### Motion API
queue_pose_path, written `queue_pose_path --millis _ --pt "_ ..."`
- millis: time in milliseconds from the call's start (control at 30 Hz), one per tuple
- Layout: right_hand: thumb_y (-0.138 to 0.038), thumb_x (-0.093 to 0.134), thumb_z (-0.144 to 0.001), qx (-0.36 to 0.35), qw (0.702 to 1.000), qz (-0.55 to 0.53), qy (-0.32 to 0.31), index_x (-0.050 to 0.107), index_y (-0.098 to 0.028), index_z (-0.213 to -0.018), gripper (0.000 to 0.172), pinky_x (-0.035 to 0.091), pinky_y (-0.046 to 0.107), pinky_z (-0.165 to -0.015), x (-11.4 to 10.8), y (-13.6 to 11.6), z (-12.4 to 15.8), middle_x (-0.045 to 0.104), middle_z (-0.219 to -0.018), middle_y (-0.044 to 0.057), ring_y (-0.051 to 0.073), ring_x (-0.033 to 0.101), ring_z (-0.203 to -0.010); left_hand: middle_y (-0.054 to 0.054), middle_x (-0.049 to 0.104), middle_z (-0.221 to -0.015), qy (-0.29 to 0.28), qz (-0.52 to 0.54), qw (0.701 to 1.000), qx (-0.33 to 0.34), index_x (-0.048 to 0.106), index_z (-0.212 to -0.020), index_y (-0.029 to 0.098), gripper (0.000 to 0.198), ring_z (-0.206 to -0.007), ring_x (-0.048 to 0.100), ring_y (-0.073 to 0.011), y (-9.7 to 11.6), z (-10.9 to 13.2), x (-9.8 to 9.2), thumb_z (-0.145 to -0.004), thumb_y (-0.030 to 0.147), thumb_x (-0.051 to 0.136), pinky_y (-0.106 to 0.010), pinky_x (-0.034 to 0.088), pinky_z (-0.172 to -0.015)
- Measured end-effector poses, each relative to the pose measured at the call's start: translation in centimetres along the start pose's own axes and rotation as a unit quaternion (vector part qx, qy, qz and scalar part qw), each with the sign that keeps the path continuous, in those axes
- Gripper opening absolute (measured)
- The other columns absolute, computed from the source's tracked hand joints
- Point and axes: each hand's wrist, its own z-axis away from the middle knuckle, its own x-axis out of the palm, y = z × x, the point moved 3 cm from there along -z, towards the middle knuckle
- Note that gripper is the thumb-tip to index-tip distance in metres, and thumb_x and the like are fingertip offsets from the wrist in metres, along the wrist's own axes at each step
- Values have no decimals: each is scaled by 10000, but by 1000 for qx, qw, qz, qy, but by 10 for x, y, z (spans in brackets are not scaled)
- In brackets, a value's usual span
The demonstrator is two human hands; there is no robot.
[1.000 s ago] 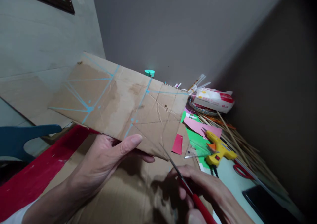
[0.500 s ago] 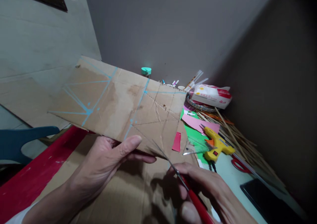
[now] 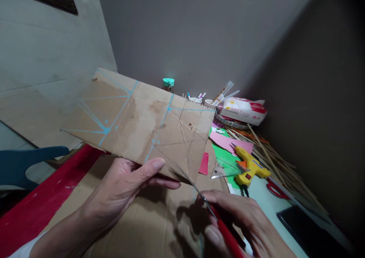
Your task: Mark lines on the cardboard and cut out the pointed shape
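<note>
A flat piece of brown cardboard (image 3: pixel 139 117), marked with blue lines and thin dark pencil lines, is held tilted in front of me. My left hand (image 3: pixel 129 185) grips its lower edge, thumb on top and fingers underneath. In my right hand (image 3: pixel 236 216) is a pair of red-handled scissors (image 3: pixel 225 231). One thin blade lies over the cardboard's lower right corner, along a drawn line; the other blade is hidden from me. Parts of the handles are covered by my fingers.
A larger cardboard sheet (image 3: pixel 137 223) covers the table below. To the right lie a yellow glue gun (image 3: pixel 251 166), pink paper (image 3: pixel 228 141), a clear set square (image 3: pixel 228 168), thin sticks (image 3: pixel 273 159), and a black phone (image 3: pixel 305 227). A tissue pack (image 3: pixel 242 110) sits behind.
The cardboard has shifted slightly right and down, with the scissor blade still at its lower right corner. Both hands stay nearly in place.
</note>
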Motion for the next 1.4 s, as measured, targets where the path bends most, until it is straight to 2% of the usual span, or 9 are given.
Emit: queue_pose_path --millis 100,300,500,667,867,967,1067,1167,1400 --pt "-448 656 -882 0 1000 9 -6 752 -301 -875 176 500 283 -512 1 2 1 652 -616 3 186 584 -522 -55 792 -681 2 -20 1000 0 823 -676 162 312 -667 754 -151 0 -1 1 -845 424 829 -135 599 -617" --pt "-415 749 -827 9 999 -13 28 793 -320 -951 162 574 303 -572 -1 3 4 735 -695 15 212 665 -571 -70 785 -661 34 -53 998 -13 812 -632 160 391 -622 746 -158 3 -2 4 -729 530 891 -134 585 -587" --pt "-363 765 -810 15 999 -36 28 798 -323 -947 147 573 295 -547 -2 -2 2 734 -676 7 206 651 -552 -63 786 -674 38 -50 998 -14 810 -638 160 373 -653 727 -158 2 1 4 -736 511 890 -150 607 -595" --pt "-343 699 -865 -7 999 -32 28 802 -311 -948 136 565 292 -535 -2 -2 1 721 -654 12 197 637 -526 -24 761 -653 58 -28 998 -21 789 -621 173 344 -631 718 -152 -4 2 -2 -708 478 922 -188 635 -602" --pt "-322 753 -825 -18 997 -8 73 811 -334 -991 176 614 317 -631 -6 4 7 810 -859 38 249 751 -719 -32 777 -719 60 -32 997 -23 801 -642 158 345 -659 744 -165 -4 0 -1 -706 473 924 -199 645 -619" --pt "-313 759 -817 -25 996 2 80 803 -336 -1039 228 611 320 -641 -5 7 10 808 -862 39 254 754 -733 -40 788 -712 65 -39 997 -29 819 -680 156 349 -662 767 -177 -3 1 -2 -690 485 931 -181 631 -622" --pt "-316 667 -877 -21 998 24 47 790 -314 -972 156 569 298 -585 -1 5 10 744 -702 18 206 680 -580 -92 795 -682 47 -41 997 -40 815 -651 149 402 -667 789 -196 -1 2 0 -683 536 920 -153 615 -644" --pt "-348 603 -905 5 999 38 10 746 -282 -821 179 531 278 -560 -1 -2 5 658 -594 -4 174 603 -510 -139 787 -678 30 -27 998 -48 811 -640 138 413 -664 798 -221 0 4 3 -704 534 907 -159 619 -661" --pt "-387 644 -814 94 986 8 -139 699 -258 -850 144 526 247 -612 -13 -16 -7 727 -750 -10 181 669 -666 -95 812 -749 55 39 998 -16 790 -622 157 300 -706 806 -245 2 2 2 -761 398 903 -259 672 -695"
